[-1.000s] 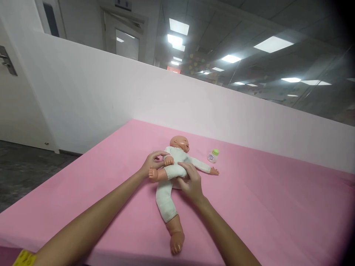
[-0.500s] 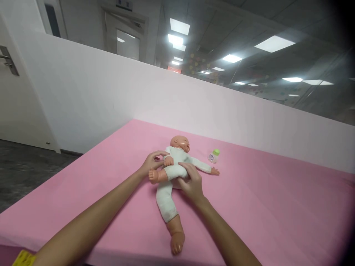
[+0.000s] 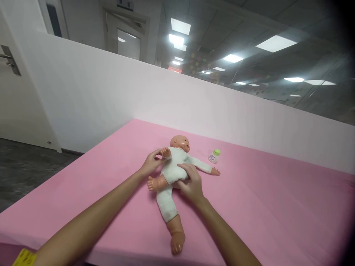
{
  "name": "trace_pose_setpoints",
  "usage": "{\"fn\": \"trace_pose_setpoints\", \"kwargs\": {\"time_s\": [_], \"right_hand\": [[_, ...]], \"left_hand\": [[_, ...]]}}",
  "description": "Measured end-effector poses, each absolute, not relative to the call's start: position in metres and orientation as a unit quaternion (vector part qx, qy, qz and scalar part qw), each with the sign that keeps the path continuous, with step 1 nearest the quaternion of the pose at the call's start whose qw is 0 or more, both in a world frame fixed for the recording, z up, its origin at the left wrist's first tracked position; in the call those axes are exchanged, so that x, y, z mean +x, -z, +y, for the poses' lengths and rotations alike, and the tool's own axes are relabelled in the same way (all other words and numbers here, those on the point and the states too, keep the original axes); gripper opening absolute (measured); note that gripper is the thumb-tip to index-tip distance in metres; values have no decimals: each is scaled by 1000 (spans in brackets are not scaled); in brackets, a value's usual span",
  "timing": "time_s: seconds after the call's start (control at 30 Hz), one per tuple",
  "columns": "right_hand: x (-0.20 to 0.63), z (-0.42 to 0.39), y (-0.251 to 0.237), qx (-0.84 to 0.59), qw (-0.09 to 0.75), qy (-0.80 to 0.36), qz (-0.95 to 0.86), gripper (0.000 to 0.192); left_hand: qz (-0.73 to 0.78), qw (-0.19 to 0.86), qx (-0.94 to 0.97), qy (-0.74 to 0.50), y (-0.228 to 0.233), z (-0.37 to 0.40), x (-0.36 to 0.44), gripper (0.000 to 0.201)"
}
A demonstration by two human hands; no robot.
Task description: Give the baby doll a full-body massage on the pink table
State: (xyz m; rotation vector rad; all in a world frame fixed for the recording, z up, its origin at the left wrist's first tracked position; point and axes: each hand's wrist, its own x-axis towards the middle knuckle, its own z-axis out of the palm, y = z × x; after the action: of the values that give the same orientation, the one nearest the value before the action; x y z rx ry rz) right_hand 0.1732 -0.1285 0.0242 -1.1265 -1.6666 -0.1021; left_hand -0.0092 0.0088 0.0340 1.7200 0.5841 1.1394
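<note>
A baby doll [image 3: 177, 160] in a pale, cloth-covered body lies on its back on the pink table cover [image 3: 263, 207], its head at the far end and turned to the right. My left hand [image 3: 152, 162] grips the doll's arm on the left side, near its small hand. My right hand [image 3: 192, 181] is closed around the upper part of one doll leg, which is bent across to the left. The other leg stretches toward the near edge. Beyond the doll's outstretched arm stands a small clear bottle [image 3: 214, 157] with a green cap.
A white partition wall [image 3: 194, 99] runs behind the table. To the left are a door [image 3: 19, 103] and dark flooring [image 3: 33, 162]. A yellow patch [image 3: 24, 257] shows by my left forearm at the bottom corner.
The doll's left-side arm has moved up and away from its belly, with my left hand on it. The bent leg has shifted slightly down and left. My right hand stays nearly still.
</note>
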Motion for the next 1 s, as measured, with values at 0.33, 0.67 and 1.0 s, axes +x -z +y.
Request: {"fn": "trace_pose_setpoints", "kwargs": {"time_s": [0.33,0.67,1.0], "right_hand": [[172,-129,-25,-472,539,43,-696,54],[177,-129,-25,-487,542,21,-684,47],[174,-128,-21,-469,516,42,-715,58]], "left_hand": [[252,462,712,-465,-36,6,-9,41],[224,467,745,-421,-31,16,-14,39],[248,473,710,-458,-30,15,-13,49]]}}
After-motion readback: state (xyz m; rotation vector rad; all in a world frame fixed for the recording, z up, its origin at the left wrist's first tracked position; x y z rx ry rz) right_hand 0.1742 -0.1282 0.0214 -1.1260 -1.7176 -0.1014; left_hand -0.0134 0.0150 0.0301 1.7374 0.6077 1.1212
